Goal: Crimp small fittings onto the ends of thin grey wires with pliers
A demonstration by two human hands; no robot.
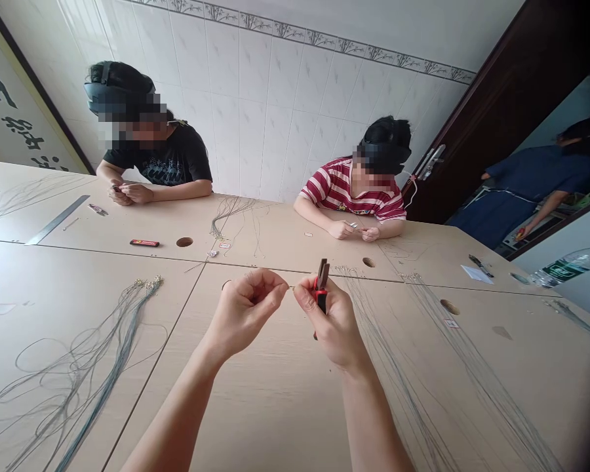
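Above the middle of the table, my left hand [248,308] is closed in a pinch at its fingertips. A tiny gold-coloured bit shows between the two hands; what exactly the left fingers hold is too small to make out. My right hand [335,328] is wrapped around pliers [321,296] with red and black handles, their dark jaws pointing up. Its thumb and forefinger also meet close to the left fingertips. On the left lies a bundle of thin grey-green cords [122,347] with gold-coloured ends, apart from both hands. More thin cords [388,347] stretch along the right.
Across the table sit two people, one in a black shirt [181,154], one in a striped shirt [329,187]. A steel ruler [59,219], a red-and-black box-like item [144,243], a pen [480,265] and a water bottle [570,265] lie about. A third person [531,177] stands beyond the doorway.
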